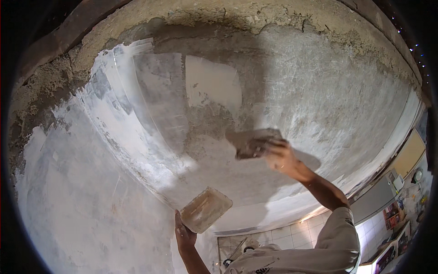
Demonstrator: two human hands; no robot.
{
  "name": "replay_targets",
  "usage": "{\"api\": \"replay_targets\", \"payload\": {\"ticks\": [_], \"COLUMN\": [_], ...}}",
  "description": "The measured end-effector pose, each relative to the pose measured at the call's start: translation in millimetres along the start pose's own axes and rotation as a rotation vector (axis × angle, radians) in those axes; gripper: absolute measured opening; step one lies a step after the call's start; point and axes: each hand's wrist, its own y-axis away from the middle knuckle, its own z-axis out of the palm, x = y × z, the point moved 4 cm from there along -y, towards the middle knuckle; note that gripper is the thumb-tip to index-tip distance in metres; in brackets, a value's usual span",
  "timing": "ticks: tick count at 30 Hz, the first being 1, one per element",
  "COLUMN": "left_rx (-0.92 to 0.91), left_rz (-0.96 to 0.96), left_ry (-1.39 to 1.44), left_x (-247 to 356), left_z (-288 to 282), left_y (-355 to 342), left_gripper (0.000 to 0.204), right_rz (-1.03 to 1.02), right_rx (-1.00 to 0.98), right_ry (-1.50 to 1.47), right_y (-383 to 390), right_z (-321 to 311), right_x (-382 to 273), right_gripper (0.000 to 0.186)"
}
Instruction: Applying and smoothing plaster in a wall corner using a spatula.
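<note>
My right hand (283,159) is raised to the grey wall, closed round a plastering trowel (250,142). The blade is dark and blurred by motion; whether it touches the wall I cannot tell. Lower and to the left, my left hand (185,235) grips a shallow rectangular tub (206,210) by its side. Its visible face is smeared with beige residue. Above the trowel, a smooth pale patch of plaster (213,82) covers part of the grey wall (310,91). Streaky white plaster (116,105) runs along the corner to the left.
A smoother whitish wall (100,192) meets the grey one at the left corner. Rough, crumbly mortar (219,18) edges the top. Down at the right are pale tiles (285,233), a grey panel (374,201) and shelves with small items (393,215).
</note>
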Motion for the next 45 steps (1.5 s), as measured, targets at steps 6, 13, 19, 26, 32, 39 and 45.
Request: {"api": "replay_targets", "payload": {"ticks": [6,13,19,26,32,39,45], "left_rx": [-0.002,0.065,0.008,0.055,-0.021,-0.022,0.151], "left_rz": [0.008,-0.174,0.027,-0.218,-0.008,0.063,-0.167], "left_ry": [0.064,0.105,0.026,0.190,0.099,0.039,0.128], "left_x": [-19,-25,-18,-23,-25,6,6], "left_z": [12,18,-8,-39,-55,-37,-41], "left_y": [-1,-2,9,6,13,32,31], "left_gripper": [0.059,0.062,0.068,0.096,0.092,0.073,0.060], "right_rz": [-0.062,0.118,-0.075,-0.122,-0.267,-0.296,-0.188], "right_rx": [0.428,0.275,0.084,0.316,0.355,0.069,-0.189], "right_ry": [0.314,0.416,0.106,0.130,0.235,0.262,0.054], "right_y": [-83,-98,-54,-147,-224,-122,-106], "right_z": [-97,-31,26,-40,-29,38,38], "right_x": [17,20,-27,-2,7,-34,-36], "right_gripper": [0.031,0.031,0.032,0.026,0.026,0.016,0.021]}}
